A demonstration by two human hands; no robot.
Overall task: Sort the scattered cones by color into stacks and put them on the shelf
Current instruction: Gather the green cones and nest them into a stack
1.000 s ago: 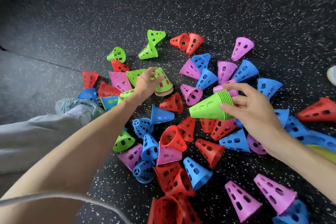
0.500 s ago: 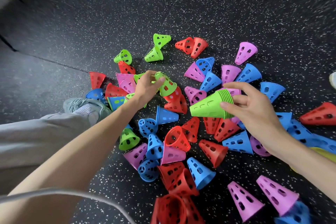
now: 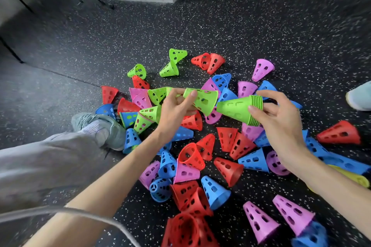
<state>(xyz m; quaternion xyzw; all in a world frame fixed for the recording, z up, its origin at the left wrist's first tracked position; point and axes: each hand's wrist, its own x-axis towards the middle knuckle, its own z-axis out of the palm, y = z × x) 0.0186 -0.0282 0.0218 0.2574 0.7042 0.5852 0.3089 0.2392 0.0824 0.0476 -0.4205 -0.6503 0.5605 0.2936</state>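
Cones are what we are nesting: our left hand (image 3: 175, 106) is pinching a loose green cone (image 3: 202, 100) whose mouth may miss the tip of the green stack (image 3: 240, 110) gripped in our right hand (image 3: 278, 120).

The left hand (image 3: 176, 107) pinches a single green cone (image 3: 201, 100) near its narrow end, wide rim facing right. The right hand (image 3: 278, 118) grips a stack of green cones (image 3: 239, 109) at its rim end, tip pointing left, just beside the single cone's rim. Red, blue, purple and green cones lie scattered on the speckled floor (image 3: 261, 32) below.
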